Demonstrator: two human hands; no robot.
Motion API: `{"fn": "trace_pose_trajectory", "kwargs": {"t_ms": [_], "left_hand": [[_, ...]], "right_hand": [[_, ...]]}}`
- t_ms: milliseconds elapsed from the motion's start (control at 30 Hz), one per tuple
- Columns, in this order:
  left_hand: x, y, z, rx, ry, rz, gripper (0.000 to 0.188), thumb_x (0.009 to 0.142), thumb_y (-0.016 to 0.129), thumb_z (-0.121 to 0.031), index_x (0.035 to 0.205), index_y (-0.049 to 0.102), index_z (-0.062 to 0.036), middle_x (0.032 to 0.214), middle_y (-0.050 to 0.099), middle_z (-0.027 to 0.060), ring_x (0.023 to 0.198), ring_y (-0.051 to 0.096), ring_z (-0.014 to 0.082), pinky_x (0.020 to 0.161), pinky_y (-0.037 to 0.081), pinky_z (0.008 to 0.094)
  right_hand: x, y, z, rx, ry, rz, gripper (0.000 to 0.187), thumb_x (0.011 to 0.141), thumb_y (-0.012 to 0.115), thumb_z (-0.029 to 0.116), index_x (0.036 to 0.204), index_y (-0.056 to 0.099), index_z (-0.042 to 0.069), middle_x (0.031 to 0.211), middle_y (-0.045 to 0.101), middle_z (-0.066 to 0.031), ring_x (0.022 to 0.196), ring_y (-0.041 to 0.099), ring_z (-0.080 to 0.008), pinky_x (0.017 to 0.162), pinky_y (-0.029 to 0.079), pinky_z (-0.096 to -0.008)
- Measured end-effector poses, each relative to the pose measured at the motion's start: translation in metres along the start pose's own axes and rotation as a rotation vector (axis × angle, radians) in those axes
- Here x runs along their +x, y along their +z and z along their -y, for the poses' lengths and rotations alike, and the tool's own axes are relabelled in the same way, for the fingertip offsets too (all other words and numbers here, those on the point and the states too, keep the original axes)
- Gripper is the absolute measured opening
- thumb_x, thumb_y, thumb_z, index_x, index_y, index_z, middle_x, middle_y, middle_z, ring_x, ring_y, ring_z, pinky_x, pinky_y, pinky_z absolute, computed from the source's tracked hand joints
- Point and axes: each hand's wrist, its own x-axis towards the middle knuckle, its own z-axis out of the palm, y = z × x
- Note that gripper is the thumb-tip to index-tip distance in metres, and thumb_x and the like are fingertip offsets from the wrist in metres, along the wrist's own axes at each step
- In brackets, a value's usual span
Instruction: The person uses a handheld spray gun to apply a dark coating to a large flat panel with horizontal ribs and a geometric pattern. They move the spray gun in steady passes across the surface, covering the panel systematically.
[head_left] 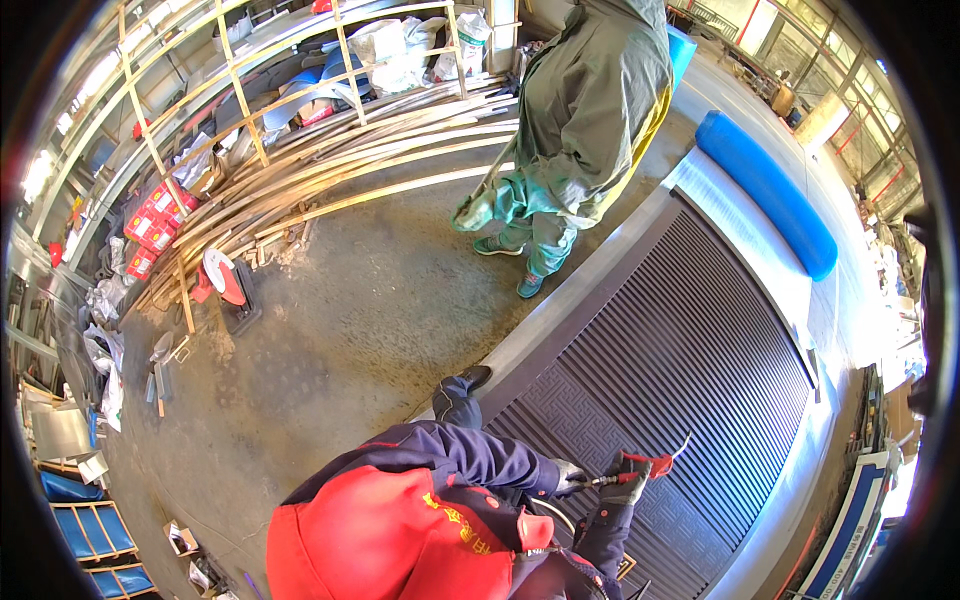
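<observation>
My right hand [628, 480], in a dark grey glove, is closed around a red air blow gun [660, 465] with a thin, bent metal nozzle pointing up and away to the right. My left hand [570, 477], also gloved, is closed at the hose end [600, 481] with its metal fitting, just behind the gun. Beneath the nozzle lies a large dark brown metal panel [690, 300], with ribs along its length and bands of fret pattern. Both hands are over its near left part. The fingers are small and partly hidden.
A co-worker [590, 110] in a grey-green coat and gloves stands beyond the panel's left edge. A blue roll [765, 190] lies at the panel's far end. Long wooden strips [350, 165] and red boxes [158, 218] lie at the left. A blue-and-white board [845, 530] leans at the right.
</observation>
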Motion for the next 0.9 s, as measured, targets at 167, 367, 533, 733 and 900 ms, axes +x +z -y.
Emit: {"fn": "trace_pose_trajectory", "kwargs": {"t_ms": [167, 367, 533, 733, 900], "left_hand": [[-0.008, -0.001, -0.005, 0.068, 0.069, -0.064, 0.028, 0.096, 0.055, -0.033, 0.115, 0.068, -0.0176, 0.077, 0.068, 0.007, 0.068, 0.067, 0.0207, 0.066, 0.053, 0.0382], [-0.011, -0.004, -0.014, 0.134, 0.057, -0.017, 0.026, 0.098, 0.052, -0.03, 0.113, 0.069, -0.0156, 0.078, 0.069, 0.0059, 0.068, 0.067, 0.0208, 0.064, 0.052, 0.0378], [-0.013, -0.005, -0.016, 0.161, 0.048, 0.046, 0.027, 0.099, 0.051, -0.03, 0.114, 0.068, -0.0154, 0.077, 0.068, 0.0048, 0.067, 0.066, 0.0192, 0.063, 0.052, 0.0362], [-0.007, -0.003, -0.01, 0.16, 0.079, 0.09, 0.026, 0.099, 0.052, -0.029, 0.114, 0.069, -0.0152, 0.077, 0.068, 0.0047, 0.067, 0.067, 0.0188, 0.063, 0.052, 0.036], [-0.014, -0.011, -0.021, 0.122, 0.085, 0.111, 0.026, 0.098, 0.052, -0.028, 0.113, 0.069, -0.015, 0.077, 0.069, 0.0045, 0.067, 0.067, 0.0184, 0.063, 0.053, 0.0358]], "right_hand": [[-0.002, -0.006, -0.01, 0.007, 0.03, 0.016, 0.052, 0.088, 0.06, 0.061, 0.112, 0.061, 0.015, 0.095, 0.07, -0.0068, 0.063, 0.059, -0.0206, 0.053, 0.046, -0.0333], [-0.017, -0.021, -0.022, 0.016, 0.079, 0.004, 0.052, 0.088, 0.06, 0.061, 0.113, 0.061, 0.015, 0.095, 0.07, -0.0069, 0.064, 0.059, -0.0207, 0.054, 0.046, -0.0335], [-0.024, -0.033, -0.025, 0.029, 0.096, -0.019, 0.052, 0.088, 0.06, 0.061, 0.113, 0.061, 0.015, 0.096, 0.07, -0.007, 0.065, 0.059, -0.0208, 0.054, 0.046, -0.0337], [-0.032, -0.032, -0.023, 0.024, 0.092, -0.033, 0.052, 0.089, 0.06, 0.061, 0.114, 0.061, 0.015, 0.097, 0.07, -0.0072, 0.066, 0.059, -0.0209, 0.055, 0.047, -0.0339], [-0.042, -0.025, -0.02, 0.02, 0.078, -0.033, 0.052, 0.089, 0.059, 0.06, 0.114, 0.061, 0.015, 0.098, 0.069, -0.0073, 0.066, 0.06, -0.021, 0.056, 0.047, -0.0341]]}}
